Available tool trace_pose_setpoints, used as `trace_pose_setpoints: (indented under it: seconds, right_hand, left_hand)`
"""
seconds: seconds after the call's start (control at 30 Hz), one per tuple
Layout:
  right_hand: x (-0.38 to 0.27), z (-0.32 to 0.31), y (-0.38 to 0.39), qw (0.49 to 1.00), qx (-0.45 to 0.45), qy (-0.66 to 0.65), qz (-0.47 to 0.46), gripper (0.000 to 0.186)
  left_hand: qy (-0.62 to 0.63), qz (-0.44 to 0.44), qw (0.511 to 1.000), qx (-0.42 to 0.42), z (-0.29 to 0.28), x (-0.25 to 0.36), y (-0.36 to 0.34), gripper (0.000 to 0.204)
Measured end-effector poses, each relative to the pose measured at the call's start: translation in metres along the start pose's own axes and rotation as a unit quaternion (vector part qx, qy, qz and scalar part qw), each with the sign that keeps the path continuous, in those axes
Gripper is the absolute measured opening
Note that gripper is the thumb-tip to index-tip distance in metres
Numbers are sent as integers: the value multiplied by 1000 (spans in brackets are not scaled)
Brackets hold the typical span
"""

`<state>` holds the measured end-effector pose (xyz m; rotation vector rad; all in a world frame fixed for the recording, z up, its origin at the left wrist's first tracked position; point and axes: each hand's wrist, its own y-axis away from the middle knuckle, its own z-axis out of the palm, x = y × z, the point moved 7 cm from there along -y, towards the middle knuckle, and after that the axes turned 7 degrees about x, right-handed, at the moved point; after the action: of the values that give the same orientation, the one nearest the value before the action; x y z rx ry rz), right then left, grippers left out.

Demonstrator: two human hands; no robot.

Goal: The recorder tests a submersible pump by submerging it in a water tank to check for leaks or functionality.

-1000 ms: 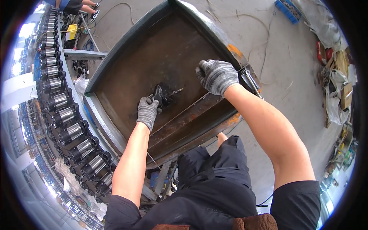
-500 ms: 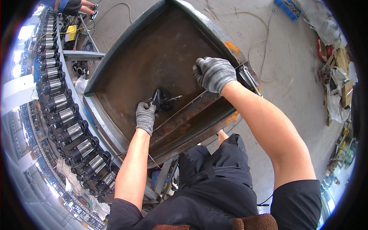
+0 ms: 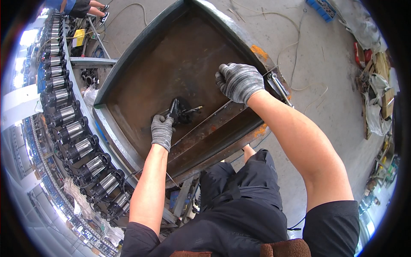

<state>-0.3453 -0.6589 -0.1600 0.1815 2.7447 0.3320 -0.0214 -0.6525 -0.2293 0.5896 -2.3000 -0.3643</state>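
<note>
My left hand (image 3: 162,129), in a grey knitted glove, is closed around the near end of a black hand tool (image 3: 174,108) with a thin metal bit (image 3: 195,109) pointing right. The tool rests inside a large brown metal tray (image 3: 150,73), where dark smears partly blend with it. Over the tray's right side, my right hand (image 3: 240,82), gloved alike, is curled into a fist. Anything inside that fist is hidden. Just right of its wrist, metal wrenches (image 3: 279,88) lie on the tray's corner.
A curved row of black-and-silver rollers (image 3: 81,147) runs along the left. Hoses (image 3: 295,51) trail over the floor near a blue bin (image 3: 322,10). Scrap wood and plastic sheeting (image 3: 379,103) pile up at right. Another person's legs (image 3: 90,9) show at top left.
My left hand and the black tool have shifted very slightly. My right fist stays in place. A thin hose on the floor at right has changed its curve.
</note>
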Motion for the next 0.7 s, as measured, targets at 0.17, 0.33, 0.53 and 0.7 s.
trace_pose_setpoints:
  seconds: [0.17, 0.33, 0.53, 0.7]
  right_hand:
    - [1, 0, 0, 1000, 3, -2, 5, 29]
    - [-1, -3, 0, 1000, 5, 1, 5, 29]
    - [-1, -2, 1, 1000, -8, 2, 10, 29]
    - [0, 0, 2, 999, 28, -14, 12, 24]
  left_hand:
    - [11, -4, 1000, -12, 1, -4, -2, 18]
    - [5, -18, 1000, -18, 2, -10, -3, 20]
    - [55, 20, 998, -4, 1, -8, -4, 25]
    - [11, 31, 999, 6, 0, -10, -4, 25]
